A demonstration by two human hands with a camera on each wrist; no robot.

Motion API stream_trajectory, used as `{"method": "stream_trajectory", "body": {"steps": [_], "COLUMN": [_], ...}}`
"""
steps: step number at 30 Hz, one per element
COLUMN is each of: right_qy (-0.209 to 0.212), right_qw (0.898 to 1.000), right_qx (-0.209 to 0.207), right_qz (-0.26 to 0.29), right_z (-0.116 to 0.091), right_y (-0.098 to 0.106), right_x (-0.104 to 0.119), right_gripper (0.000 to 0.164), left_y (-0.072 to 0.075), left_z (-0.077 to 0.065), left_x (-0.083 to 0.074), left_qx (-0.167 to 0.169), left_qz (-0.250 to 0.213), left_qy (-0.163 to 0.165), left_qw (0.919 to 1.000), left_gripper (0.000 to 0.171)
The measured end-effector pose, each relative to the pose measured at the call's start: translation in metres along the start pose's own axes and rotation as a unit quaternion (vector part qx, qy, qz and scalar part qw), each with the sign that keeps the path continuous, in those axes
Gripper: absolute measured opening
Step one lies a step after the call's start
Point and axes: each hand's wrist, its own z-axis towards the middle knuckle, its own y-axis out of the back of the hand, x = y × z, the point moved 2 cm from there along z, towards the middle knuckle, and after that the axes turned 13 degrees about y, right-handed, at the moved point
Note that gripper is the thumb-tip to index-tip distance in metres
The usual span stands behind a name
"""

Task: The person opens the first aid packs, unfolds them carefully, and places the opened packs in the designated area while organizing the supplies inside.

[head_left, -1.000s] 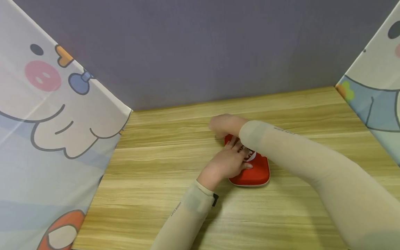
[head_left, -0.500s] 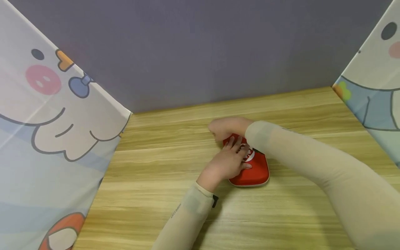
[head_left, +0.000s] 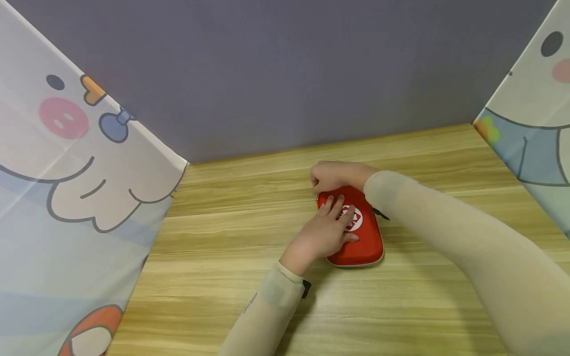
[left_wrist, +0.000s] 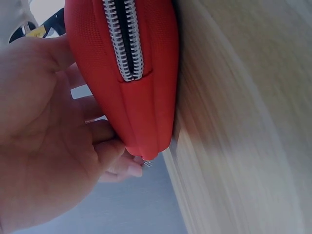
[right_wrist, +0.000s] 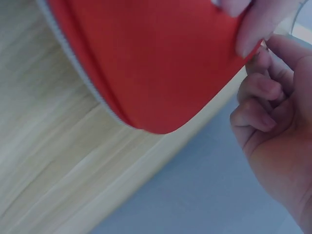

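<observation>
A red zip case [head_left: 362,244] with a white round emblem lies on the wooden table. My left hand [head_left: 318,235] rests on its top, fingers spread over part of the emblem. In the left wrist view, two silver rows of zipper teeth [left_wrist: 122,44] run along the case's side with a dark gap between them. At the far left corner, my right hand [head_left: 331,176] has its fingers curled, with thumb and index finger pinching at the zipper. The zipper pull is mostly hidden by these fingertips [right_wrist: 265,58]; a small metal bit [left_wrist: 148,163] shows beside them.
The wooden table [head_left: 213,237] spreads around the case, backed by a plain grey wall panel [head_left: 285,74]. Cartoon-printed sheets stand at the left [head_left: 89,198] and right [head_left: 525,148]. Both forearms wear pale sleeves [head_left: 445,222]; the right one reaches across the case's far right side.
My right hand has shifted rightward along the case's far end, uncovering more of the emblem and top. My left hand stays in place on the case.
</observation>
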Motion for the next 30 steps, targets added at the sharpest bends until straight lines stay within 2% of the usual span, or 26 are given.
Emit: {"method": "stream_trajectory", "body": {"steps": [4, 6, 10, 15, 23, 30], "right_qy": [-0.038, -0.054, -0.061, -0.052, -0.096, -0.110], "right_qw": [0.997, 0.995, 0.994, 0.992, 0.981, 0.973], "right_qx": [-0.012, -0.025, -0.065, -0.108, -0.168, -0.198], "right_qz": [-0.064, -0.079, -0.065, -0.025, 0.027, 0.054], "right_z": [-0.016, -0.026, -0.048, -0.078, -0.130, -0.156], "right_y": [0.001, 0.003, 0.003, -0.007, -0.040, -0.067], "right_x": [-0.005, -0.006, -0.006, 0.006, 0.028, 0.042], "right_gripper": [0.033, 0.027, 0.020, 0.018, 0.048, 0.065], "left_y": [-0.001, -0.001, 0.001, 0.004, 0.002, 0.002], "left_z": [0.000, -0.001, -0.001, -0.001, 0.001, 0.002], "left_x": [0.001, 0.001, 0.002, 0.004, 0.009, 0.012], "left_qx": [0.000, 0.001, 0.005, 0.002, 0.009, 0.010], "left_qz": [0.000, 0.005, 0.012, 0.014, -0.033, -0.060], "left_qy": [0.000, 0.003, 0.004, -0.008, -0.009, -0.009], "left_qw": [1.0000, 1.0000, 0.9999, 0.9999, 0.9994, 0.9981], "left_gripper": [0.074, 0.075, 0.075, 0.075, 0.076, 0.076]}}
